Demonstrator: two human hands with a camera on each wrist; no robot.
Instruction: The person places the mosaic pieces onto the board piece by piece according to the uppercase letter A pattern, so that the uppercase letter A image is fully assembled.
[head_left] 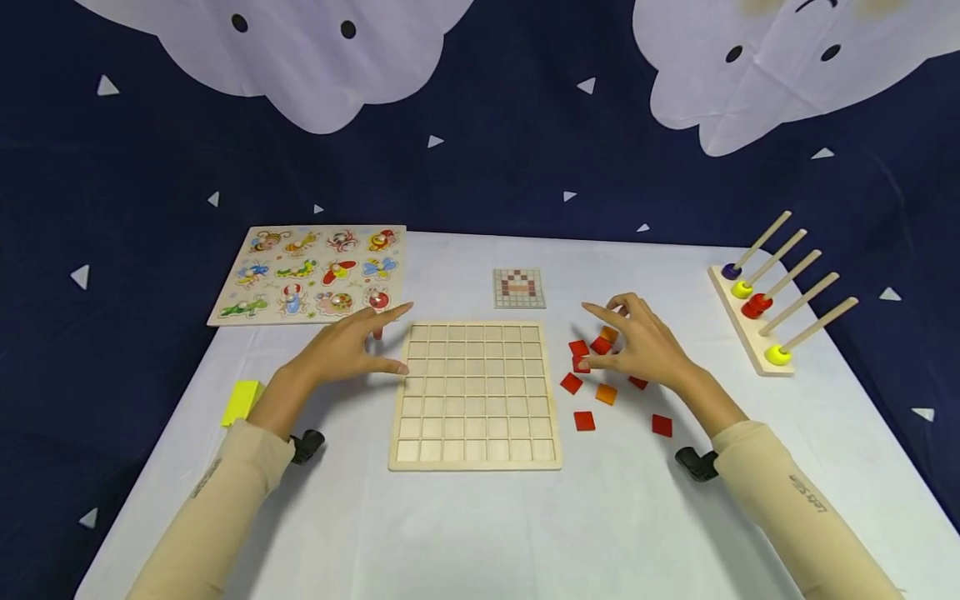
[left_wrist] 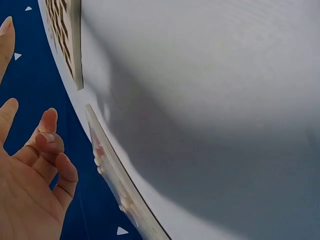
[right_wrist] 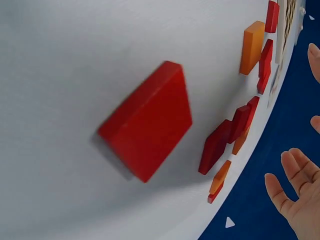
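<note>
A wooden grid board (head_left: 476, 408) lies in the middle of the table, its square cells bare. My left hand (head_left: 345, 348) is at the board's left edge, thumb and index finger spread apart, holding nothing. Over on the right, my right hand (head_left: 645, 346) hovers above loose square tiles, its thumb and index finger also apart and nothing between them. Red tiles (head_left: 584, 421) and orange tiles (head_left: 606, 394) are scattered there, some partly hidden under the hand. In the right wrist view one red tile (right_wrist: 150, 122) lies close, with others farther off by the table's edge.
Behind the board is a small pattern card (head_left: 519, 288). An insect peg puzzle (head_left: 315, 292) sits at the back left, and a yellow block (head_left: 242, 403) beside the left forearm. At the right stands a wooden peg stacker (head_left: 750, 325) with coloured beads.
</note>
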